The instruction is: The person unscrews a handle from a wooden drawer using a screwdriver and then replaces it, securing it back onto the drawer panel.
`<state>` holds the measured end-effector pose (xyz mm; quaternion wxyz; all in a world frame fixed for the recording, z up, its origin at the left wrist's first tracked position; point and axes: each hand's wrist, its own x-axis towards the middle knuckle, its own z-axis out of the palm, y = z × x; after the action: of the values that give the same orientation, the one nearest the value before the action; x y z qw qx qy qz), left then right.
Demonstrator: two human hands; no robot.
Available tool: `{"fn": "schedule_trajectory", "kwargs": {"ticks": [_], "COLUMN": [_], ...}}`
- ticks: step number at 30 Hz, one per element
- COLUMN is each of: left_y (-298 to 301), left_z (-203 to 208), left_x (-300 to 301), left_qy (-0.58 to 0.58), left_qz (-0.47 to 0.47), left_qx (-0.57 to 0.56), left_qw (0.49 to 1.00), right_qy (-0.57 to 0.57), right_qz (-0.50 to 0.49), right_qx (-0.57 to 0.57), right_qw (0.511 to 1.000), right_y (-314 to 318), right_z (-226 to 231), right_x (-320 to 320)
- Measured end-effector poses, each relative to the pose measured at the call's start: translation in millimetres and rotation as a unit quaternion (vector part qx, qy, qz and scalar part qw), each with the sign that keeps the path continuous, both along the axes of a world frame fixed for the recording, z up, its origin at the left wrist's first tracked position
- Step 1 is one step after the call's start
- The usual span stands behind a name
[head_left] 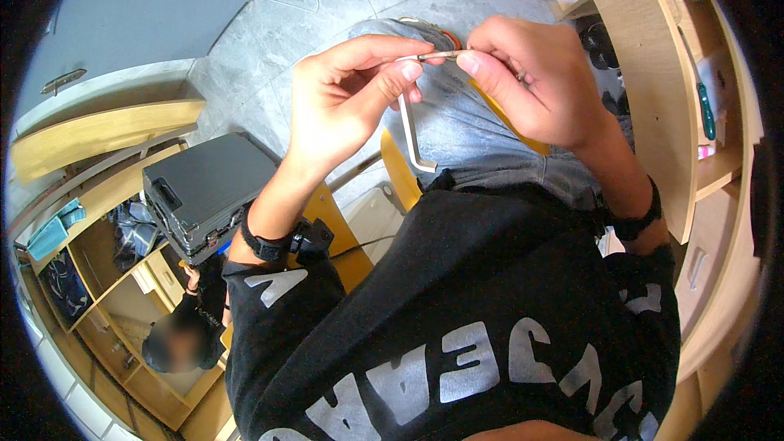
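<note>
Grey marbled tile floor [245, 57]; pale wooden shelving [637, 73] right | thin brownish rod [445, 55], dark near left end, above jeans [482, 135], pinched by left hand [347, 90] and right hand [535, 73] | silver L-shaped bar [411, 131] below left thumb

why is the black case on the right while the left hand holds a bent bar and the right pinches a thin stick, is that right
No, the black case is on the person's left, as the head view shows. The left hand holds the bent bar and the right hand pinches the thin stick.
</note>
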<state>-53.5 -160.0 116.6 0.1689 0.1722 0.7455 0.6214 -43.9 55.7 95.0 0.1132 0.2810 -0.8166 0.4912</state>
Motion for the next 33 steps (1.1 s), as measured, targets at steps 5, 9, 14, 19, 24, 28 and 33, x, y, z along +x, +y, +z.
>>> {"fn": "schedule_trajectory", "kwargs": {"ticks": [5,9,14,19,24,28,33], "left_y": [-1.0,-1.5,-2.2,-2.0,-3.3,-2.8,-2.2], "left_z": [0.2,0.8,1.0,1.4,0.0,-0.5,-0.5], "left_x": [1.9,1.1,1.0,1.2,0.7,1.6,1.0], "left_qy": [0.019,0.014,0.016,0.013,0.014,0.019,0.016], "left_qz": [-0.01,-0.006,-0.005,-0.001,0.002,0.001,-0.002], "left_qx": [-0.001,0.003,-0.002,-0.006,-0.002,0.004,0.011], "left_qw": [1.0,1.0,1.0,1.0,1.0,1.0,1.0], "right_qy": [-0.06,-0.061,-0.005,0.008,-0.048,-0.055,0.027], "right_qz": [0.029,0.007,-0.004,0.004,0.012,0.0,-0.035], "right_qx": [-0.023,0.016,0.0,0.007,0.008,0.012,-0.006], "right_qw": [0.998,0.998,1.0,1.0,0.999,0.998,0.999], "right_y": [1.1,3.4,-0.9,-3.4,-2.0,-1.7,-8.6], "right_z": [-5.5,9.2,-1.6,-5.5,-1.0,9.7,-3.0], "right_x": [-1.2,2.8,2.3,0.5,1.5,5.3,1.2]}}
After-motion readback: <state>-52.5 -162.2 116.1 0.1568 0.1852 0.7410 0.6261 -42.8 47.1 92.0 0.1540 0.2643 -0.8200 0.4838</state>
